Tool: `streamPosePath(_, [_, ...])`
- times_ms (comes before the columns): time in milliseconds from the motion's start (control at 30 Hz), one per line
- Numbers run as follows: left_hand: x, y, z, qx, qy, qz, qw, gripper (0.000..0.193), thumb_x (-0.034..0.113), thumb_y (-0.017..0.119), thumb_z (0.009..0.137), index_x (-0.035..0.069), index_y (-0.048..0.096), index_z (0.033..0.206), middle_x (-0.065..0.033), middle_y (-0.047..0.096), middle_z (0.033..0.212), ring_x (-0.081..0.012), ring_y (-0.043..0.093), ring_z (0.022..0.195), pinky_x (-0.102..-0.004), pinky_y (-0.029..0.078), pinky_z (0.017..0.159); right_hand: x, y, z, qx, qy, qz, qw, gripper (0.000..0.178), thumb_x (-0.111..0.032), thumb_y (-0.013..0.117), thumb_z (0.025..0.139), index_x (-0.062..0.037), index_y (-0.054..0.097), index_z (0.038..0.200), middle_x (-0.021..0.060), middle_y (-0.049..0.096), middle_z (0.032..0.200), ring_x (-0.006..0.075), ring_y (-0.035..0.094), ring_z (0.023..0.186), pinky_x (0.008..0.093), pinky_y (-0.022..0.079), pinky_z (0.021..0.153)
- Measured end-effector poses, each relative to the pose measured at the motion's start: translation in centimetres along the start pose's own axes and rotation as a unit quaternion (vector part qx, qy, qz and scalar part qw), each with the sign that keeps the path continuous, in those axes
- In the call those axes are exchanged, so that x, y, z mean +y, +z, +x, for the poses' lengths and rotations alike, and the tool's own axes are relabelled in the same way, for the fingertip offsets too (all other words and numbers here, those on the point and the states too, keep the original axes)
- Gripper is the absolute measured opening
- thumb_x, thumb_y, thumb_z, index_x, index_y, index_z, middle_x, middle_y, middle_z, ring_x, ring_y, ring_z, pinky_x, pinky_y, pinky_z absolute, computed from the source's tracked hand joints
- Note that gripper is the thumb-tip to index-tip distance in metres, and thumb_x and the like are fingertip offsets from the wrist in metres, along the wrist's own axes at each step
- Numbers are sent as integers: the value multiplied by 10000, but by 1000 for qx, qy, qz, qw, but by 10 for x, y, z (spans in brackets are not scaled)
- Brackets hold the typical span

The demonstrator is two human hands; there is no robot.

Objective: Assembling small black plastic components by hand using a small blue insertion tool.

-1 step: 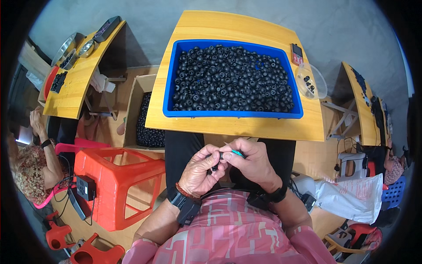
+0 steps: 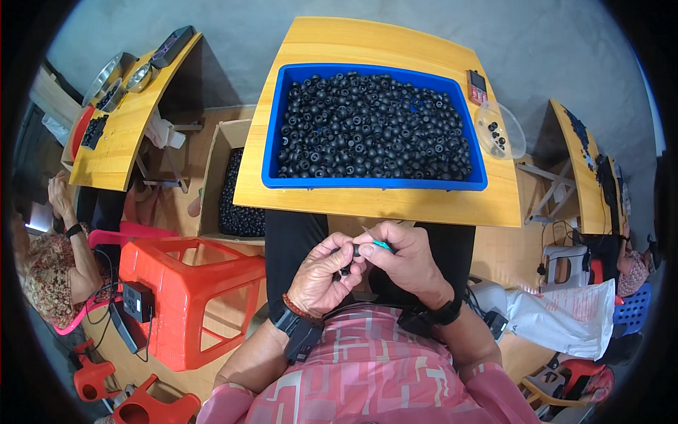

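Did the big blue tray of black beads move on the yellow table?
No. The blue tray sits at the same spot on the yellow table, its near wall just as close to the table's front edge.

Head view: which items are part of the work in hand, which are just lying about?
In the work:
left hand pinching a small black part
right hand holding a teal tool
blue tray of black parts

Lying about:
red stool
clear bowl
white bag

A deep blue plastic tray [image 2: 374, 184] brims with small black round parts [image 2: 367, 124] on a yellow-orange wooden table [image 2: 367, 46]. Near left stands a bright red plastic stool [image 2: 191, 300].
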State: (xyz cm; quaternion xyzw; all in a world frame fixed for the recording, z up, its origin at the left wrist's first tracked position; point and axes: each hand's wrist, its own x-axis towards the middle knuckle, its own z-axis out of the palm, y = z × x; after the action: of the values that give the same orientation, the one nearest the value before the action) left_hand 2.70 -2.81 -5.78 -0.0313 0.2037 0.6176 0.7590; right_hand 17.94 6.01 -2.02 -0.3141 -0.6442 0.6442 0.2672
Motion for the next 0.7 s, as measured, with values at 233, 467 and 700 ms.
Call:
streamPosePath(233, [1, -7, 1, -27, -15, -12, 999, 75, 97, 562, 984, 42, 581, 1032, -82, 608, 934, -153, 591, 802, -239, 543, 704, 1, -3, 0, -11, 8, -26, 1000, 154, -90, 662, 910, 20, 679, 1017, 26, 699, 858, 51, 617, 775, 214, 508, 702])
streamPosePath(467, [4, -2, 1, -22, 19, 47, 998, 86, 125, 598, 972, 61, 614, 1027, -68, 637, 924, -122, 591, 799, -222, 508, 685, -3, -7, -5, 38, -47, -19, 998, 202, -122, 619, 945, 19, 647, 1088, 46, 695, 957, 77, 625, 869, 249, 511, 764])
streamPosePath(700, [7, -4, 1, -27, 17, 4, 999, 107, 99, 588, 971, 32, 593, 1054, -95, 625, 951, -153, 594, 831, -236, 528, 703, -1, -10, -12, -20, -61, -115, 991, 228, -119, 611, 945, 3, 622, 1138, 90, 682, 945, 152, 641, 794, 279, 506, 729])
